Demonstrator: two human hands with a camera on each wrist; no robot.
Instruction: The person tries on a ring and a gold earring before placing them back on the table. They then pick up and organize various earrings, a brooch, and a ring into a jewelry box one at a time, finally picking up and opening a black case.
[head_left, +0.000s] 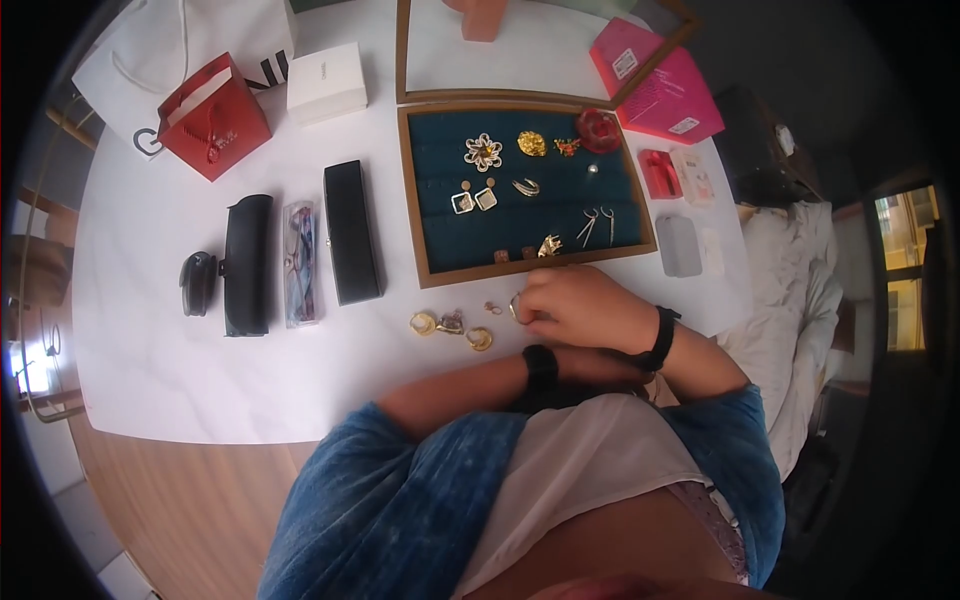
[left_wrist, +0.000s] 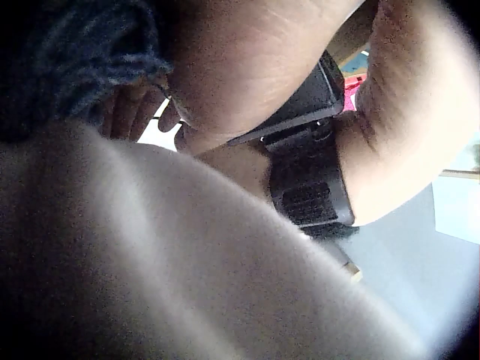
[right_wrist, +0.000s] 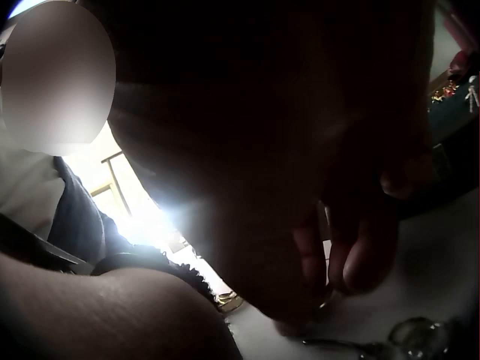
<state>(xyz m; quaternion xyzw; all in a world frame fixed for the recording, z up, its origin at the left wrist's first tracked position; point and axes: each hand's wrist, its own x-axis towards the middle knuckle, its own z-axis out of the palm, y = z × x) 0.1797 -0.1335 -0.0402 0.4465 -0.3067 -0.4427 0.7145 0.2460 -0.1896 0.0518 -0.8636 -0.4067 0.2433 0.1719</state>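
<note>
On the white table (head_left: 200,390), just below the jewelry box (head_left: 535,271), my right hand (head_left: 575,305) pinches a small shiny hoop earring (head_left: 515,306) between thumb and fingers. The right wrist view shows those fingertips in shadow, pointing down close over the tabletop. My left hand (head_left: 605,368) rests beneath the right forearm, partly covered by it; its fingers (left_wrist: 135,112) hang loosely beside the blue sleeve in the left wrist view. Left of the right hand lie two gold hoop earrings (head_left: 479,339), a darker jewelry piece (head_left: 451,322) and a tiny earring (head_left: 492,308).
The box's glass lid (head_left: 500,96) stands raised. Its teal lining holds a flower brooch (head_left: 483,152), a gold brooch (head_left: 532,143) and several earrings. Black cases (head_left: 352,235) and a clear glasses case (head_left: 300,265) lie left. A red bag (head_left: 215,120) and pink boxes (head_left: 660,85) stand behind.
</note>
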